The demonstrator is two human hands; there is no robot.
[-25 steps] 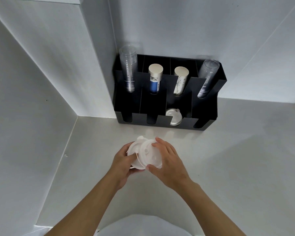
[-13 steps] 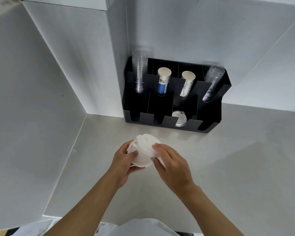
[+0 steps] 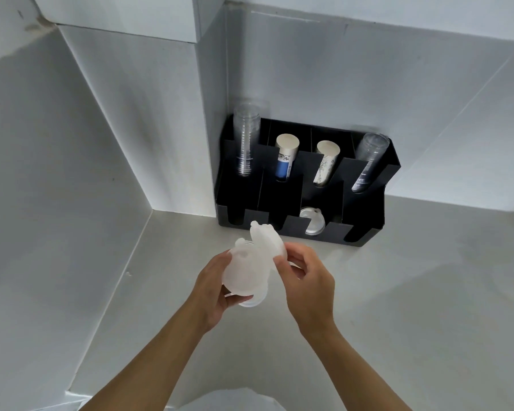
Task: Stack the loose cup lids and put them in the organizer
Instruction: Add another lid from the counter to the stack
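— Left hand (image 3: 217, 287) grips the stacked lids (image 3: 244, 274) mid-frame; right hand (image 3: 304, 277) pinches one tilted lid (image 3: 266, 240) above them.

— Organizer (image 3: 365, 229) lies beyond, upper right; right hand's nearer its front slots.

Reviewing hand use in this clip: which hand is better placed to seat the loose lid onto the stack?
Right. The right hand pinches a single lid by its edge, tilted just above the lid stack, so it is free to lower. The left hand is occupied cradling that stack from the side.

White lids (image 3: 245, 269) held before black organizer (image 3: 365, 229).
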